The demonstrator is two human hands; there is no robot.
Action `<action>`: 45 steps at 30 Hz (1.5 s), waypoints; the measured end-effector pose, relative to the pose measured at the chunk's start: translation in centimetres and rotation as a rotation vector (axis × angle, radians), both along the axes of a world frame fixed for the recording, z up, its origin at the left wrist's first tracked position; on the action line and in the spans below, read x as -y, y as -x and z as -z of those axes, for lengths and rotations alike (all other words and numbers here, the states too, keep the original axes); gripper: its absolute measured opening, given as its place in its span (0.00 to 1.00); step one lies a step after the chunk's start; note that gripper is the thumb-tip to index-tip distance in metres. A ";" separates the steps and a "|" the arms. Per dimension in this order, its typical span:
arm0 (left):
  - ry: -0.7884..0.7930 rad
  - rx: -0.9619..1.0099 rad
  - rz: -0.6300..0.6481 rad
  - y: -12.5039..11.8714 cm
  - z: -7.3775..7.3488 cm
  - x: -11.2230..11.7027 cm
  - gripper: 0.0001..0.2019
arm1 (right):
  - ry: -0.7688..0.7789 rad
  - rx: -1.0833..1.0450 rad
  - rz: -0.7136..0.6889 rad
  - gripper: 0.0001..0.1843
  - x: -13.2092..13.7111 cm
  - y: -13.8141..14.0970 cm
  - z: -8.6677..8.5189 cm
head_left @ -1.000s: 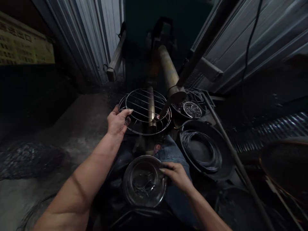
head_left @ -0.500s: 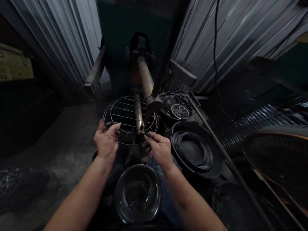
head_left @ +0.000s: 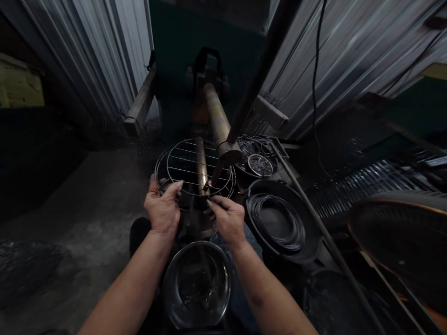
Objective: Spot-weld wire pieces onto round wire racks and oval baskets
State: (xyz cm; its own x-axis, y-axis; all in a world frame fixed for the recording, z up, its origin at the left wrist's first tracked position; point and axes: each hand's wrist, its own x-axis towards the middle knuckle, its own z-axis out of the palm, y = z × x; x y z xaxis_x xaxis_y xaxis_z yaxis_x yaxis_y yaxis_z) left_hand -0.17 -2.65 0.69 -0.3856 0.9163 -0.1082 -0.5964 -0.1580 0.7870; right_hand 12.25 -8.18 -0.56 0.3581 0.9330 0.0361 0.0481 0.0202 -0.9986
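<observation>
A round wire rack lies over the lower bar of a welding machine, under its slanted upper arm. My left hand grips the rack's near left rim, thumb on top. At the near rim by the electrode tip, my right hand has its fingers pinched; what they hold is too small to make out. A steel bowl with small wire pieces rests in my lap below both hands.
A black pan holding coiled wire rings sits to the right. Behind it lies a tray of wire rings and small round parts. Corrugated metal walls close in both sides. A large dark round pan is at far right.
My right hand left the steel bowl's rim and rose to the rack's near edge by the electrode. My left hand stayed on the rack's left rim. The view swung slightly.
</observation>
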 end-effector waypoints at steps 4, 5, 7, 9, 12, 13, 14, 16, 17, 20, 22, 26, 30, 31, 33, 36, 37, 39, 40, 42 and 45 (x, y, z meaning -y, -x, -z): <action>0.009 0.008 0.000 -0.1 -0.1 0.0 0.20 | 0.014 0.003 -0.030 0.09 0.0 0.0 0.0; 0.006 0.007 0.006 -0.2 -0.1 0.0 0.19 | 0.015 0.003 -0.029 0.09 0.0 0.0 0.1; 0.007 0.009 0.019 -0.4 -0.2 0.0 0.19 | 0.021 0.000 -0.049 0.09 -0.1 0.0 0.1; 0.015 0.014 0.023 -0.5 -0.2 -0.1 0.19 | 0.039 -0.023 -0.087 0.08 -0.2 0.0 0.0; 0.028 0.030 0.008 -0.6 -0.3 -0.2 0.21 | 0.059 -0.115 -0.047 0.09 -0.3 0.1 0.0; 0.033 0.036 0.002 -0.6 -0.3 -0.2 0.22 | 0.056 -0.151 -0.008 0.10 -0.4 0.2 0.0; 0.039 0.042 -0.002 -0.7 -0.4 -0.3 0.22 | 0.047 -0.182 0.029 0.11 -0.5 0.3 0.0; 0.047 0.051 0.001 -0.7 -0.5 -0.4 0.22 | 0.018 -0.220 0.079 0.11 -0.5 0.5 0.2; 0.048 0.054 0.006 -0.7 -0.5 -0.4 0.23 | 0.007 -0.230 0.091 0.11 -0.6 0.6 0.3; 0.047 0.062 0.014 -0.7 -0.5 -0.6 0.23 | -0.016 -0.237 0.116 0.11 -0.6 0.9 0.5; 0.054 0.061 0.014 -0.7 -0.4 -0.7 0.23 | -0.019 -0.238 0.133 0.11 -0.6 1.1 0.5; 0.070 0.061 0.015 -0.6 -0.3 -0.9 0.22 | -0.027 -0.218 0.146 0.10 -0.6 1.3 0.2; 0.057 0.054 0.023 -0.5 -0.2 -1.0 0.21 | -0.057 -0.184 0.142 0.09 -0.6 1.2 0.4; 0.050 0.051 0.028 -0.4 -0.2 -1.1 0.21 | -0.063 -0.180 0.144 0.09 -0.6 1.2 0.6; 0.041 0.047 0.034 -0.4 -0.2 -1.1 0.20 | -0.066 -0.168 0.150 0.09 -0.6 1.2 0.8; 0.053 0.048 0.044 -0.4 -0.3 -1.0 0.20 | -0.067 -0.142 0.159 0.09 -0.7 1.2 1.0; 0.058 0.046 0.046 -0.4 -0.3 -1.0 0.20 | -0.064 -0.141 0.160 0.09 -0.7 1.2 1.0; 0.064 0.045 0.047 -0.5 -0.3 -1.2 0.20 | -0.058 -0.146 0.162 0.09 -0.8 1.2 1.0; 0.065 0.043 0.043 -0.5 -0.3 -1.3 0.21 | -0.053 -0.148 0.162 0.09 -0.9 1.2 0.9; 0.071 0.041 0.032 -0.5 -0.3 -1.5 0.21 | -0.050 -0.151 0.163 0.09 -1.1 1.2 0.8; 0.099 0.052 0.013 -0.7 -0.1 -1.9 0.20 | -0.055 -0.171 0.160 0.08 -1.4 1.0 0.7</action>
State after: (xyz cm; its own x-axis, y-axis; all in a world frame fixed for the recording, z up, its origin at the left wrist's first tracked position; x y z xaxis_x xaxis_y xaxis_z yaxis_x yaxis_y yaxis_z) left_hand 0.49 -0.76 0.80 -0.3651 0.9050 -0.2185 -0.6384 -0.0726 0.7663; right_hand 11.25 -6.75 -1.25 0.5068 0.8620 0.0113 -0.1144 0.0803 -0.9902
